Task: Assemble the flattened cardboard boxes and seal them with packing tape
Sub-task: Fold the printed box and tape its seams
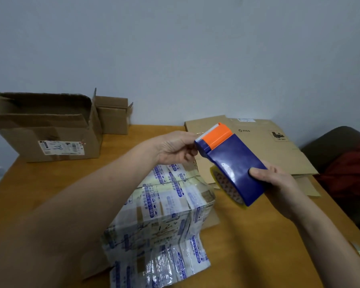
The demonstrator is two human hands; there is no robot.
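My right hand (276,183) grips the lower end of a blue tape dispenser (235,163) with an orange top and a toothed cutter, held in the air above the table. A roll of clear tape (227,188) shows under its body. My left hand (177,148) pinches at the cutter end of the dispenser, fingers closed on the tape's edge there. Beneath both hands stands a cardboard box (164,221) covered in white and blue printed tape, its lower flaps spread toward me.
Flattened brown boxes (264,146) lie stacked at the back right of the wooden table (247,246). An open brown box with a label (48,129) and a smaller open box (114,115) stand at the back left. A dark chair with red cloth (347,167) is at the right.
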